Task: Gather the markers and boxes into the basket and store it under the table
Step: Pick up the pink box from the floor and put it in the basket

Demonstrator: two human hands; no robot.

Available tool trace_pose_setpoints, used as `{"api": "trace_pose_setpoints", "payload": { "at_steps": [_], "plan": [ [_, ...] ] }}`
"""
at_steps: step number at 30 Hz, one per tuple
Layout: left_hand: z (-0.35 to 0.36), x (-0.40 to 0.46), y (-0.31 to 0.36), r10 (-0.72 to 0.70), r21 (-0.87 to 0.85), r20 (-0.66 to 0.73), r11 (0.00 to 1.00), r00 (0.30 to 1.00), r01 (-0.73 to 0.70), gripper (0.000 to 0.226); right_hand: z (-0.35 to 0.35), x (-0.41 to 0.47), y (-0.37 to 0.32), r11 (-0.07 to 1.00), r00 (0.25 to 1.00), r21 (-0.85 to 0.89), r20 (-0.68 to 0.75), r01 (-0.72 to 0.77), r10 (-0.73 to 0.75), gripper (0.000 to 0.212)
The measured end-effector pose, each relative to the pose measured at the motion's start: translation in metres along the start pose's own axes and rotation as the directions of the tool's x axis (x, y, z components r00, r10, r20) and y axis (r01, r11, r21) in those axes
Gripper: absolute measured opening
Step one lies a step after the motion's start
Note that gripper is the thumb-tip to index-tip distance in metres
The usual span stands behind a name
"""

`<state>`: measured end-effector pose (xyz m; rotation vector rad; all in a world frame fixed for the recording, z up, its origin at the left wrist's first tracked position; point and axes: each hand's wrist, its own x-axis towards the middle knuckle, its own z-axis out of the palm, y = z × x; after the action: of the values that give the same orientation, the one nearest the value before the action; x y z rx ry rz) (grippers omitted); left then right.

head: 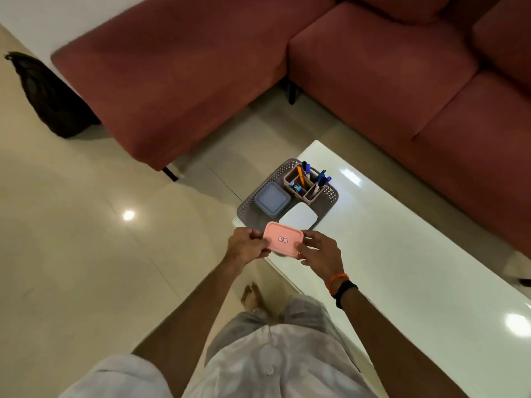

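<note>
a pink box (284, 239) is held by its ends between the left hand (246, 245) and right hand (321, 252), just short of the basket (330, 193) beyond them, where markers (311, 178), a blue box (271, 200) and a white box (298, 216) are already gathered, storing under the table (402, 254) being left.

You're standing in a home living room, pretty clearly: a big reddish sectional sofa (359, 73) wraps around a glossy white low table (402, 254), the floor (71, 239) is shiny cream tile, and a black backpack (48, 96) sits slumped against the wall.
</note>
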<state>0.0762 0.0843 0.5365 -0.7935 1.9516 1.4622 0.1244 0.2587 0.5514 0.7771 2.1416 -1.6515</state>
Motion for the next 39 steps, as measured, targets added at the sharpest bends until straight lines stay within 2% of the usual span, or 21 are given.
{"api": "trace_pose_setpoints", "payload": {
  "at_steps": [10, 15, 18, 19, 22, 25, 30, 35, 39],
  "plan": [
    [-0.015, 0.085, 0.049, -0.059, 0.239, 0.078, 0.97, 0.995, 0.039, 0.013, 0.043, 0.08, -0.011, 0.986, 0.985, -0.035, -0.063, -0.163, 0.16, 0.028],
    [-0.021, 0.13, 0.06, -0.072, 0.442, 0.104, 0.897, 0.992, 0.018, 0.013, 0.07, 0.106, -0.008, 0.965, 0.956, -0.001, -0.137, -0.262, 0.259, 0.03],
    [-0.025, 0.16, 0.063, -0.056, 0.614, 0.169, 0.787, 0.984, -0.06, 0.007, 0.093, 0.125, -0.002, 0.939, 0.919, 0.058, -0.195, -0.338, 0.343, 0.029],
    [-0.026, 0.177, 0.059, -0.068, 0.659, 0.191, 0.749, 0.979, -0.076, 0.014, 0.105, 0.134, 0.005, 0.923, 0.898, 0.09, -0.213, -0.374, 0.385, 0.029],
    [-0.026, 0.21, 0.055, -0.1, 0.721, 0.227, 0.686, 0.969, -0.098, 0.026, 0.133, 0.153, 0.014, 0.876, 0.835, 0.168, -0.266, -0.452, 0.482, 0.03],
    [-0.023, 0.237, 0.042, -0.127, 0.77, 0.285, 0.62, 0.95, -0.148, 0.028, 0.156, 0.171, 0.03, 0.845, 0.776, 0.147, -0.338, -0.515, 0.532, 0.027],
    [-0.008, 0.263, 0.018, -0.162, 0.793, 0.345, 0.578, 0.925, -0.194, 0.03, 0.173, 0.196, 0.055, 0.78, 0.665, 0.202, -0.425, -0.592, 0.615, 0.026],
    [0.0, 0.283, 0.003, -0.187, 0.831, 0.314, 0.528, 0.931, -0.175, 0.031, 0.184, 0.214, 0.067, 0.754, 0.624, 0.236, -0.44, -0.613, 0.645, 0.021],
    [0.007, 0.29, -0.004, -0.216, 0.853, 0.317, 0.491, 0.923, -0.178, 0.031, 0.188, 0.22, 0.074, 0.726, 0.59, 0.264, -0.441, -0.634, 0.676, 0.027]
  ]
}}
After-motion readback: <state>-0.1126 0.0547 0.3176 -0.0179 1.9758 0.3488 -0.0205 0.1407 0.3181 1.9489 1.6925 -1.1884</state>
